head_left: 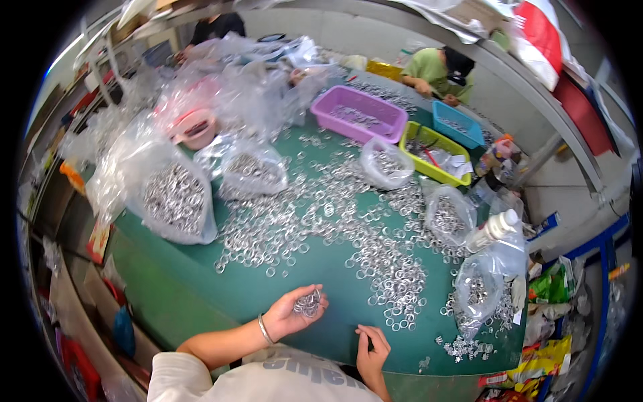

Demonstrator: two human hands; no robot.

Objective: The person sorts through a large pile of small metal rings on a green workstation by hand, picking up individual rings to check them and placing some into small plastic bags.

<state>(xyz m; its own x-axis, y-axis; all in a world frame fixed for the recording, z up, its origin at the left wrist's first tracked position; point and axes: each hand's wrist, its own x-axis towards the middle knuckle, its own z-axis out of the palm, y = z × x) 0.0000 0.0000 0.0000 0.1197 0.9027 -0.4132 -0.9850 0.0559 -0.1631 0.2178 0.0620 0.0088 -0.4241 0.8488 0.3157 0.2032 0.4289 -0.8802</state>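
Observation:
My left hand is cupped palm up above the near edge of the green table. A small heap of silvery metal rings lies in it, with the fingers curled round them. To its right, my right hand rests close to the table edge with its fingers bent and drawn together; whatever may be inside is hidden. Just beyond that hand, loose metal rings spread over the tabletop and reach back in a wide band. Smaller silvery metal pieces form a pile at the right.
A big clear bag of rings stands at left, beside a smaller one. Purple, lime and blue bins are at the back. A white bottle leans at right. A co-worker in green sits across.

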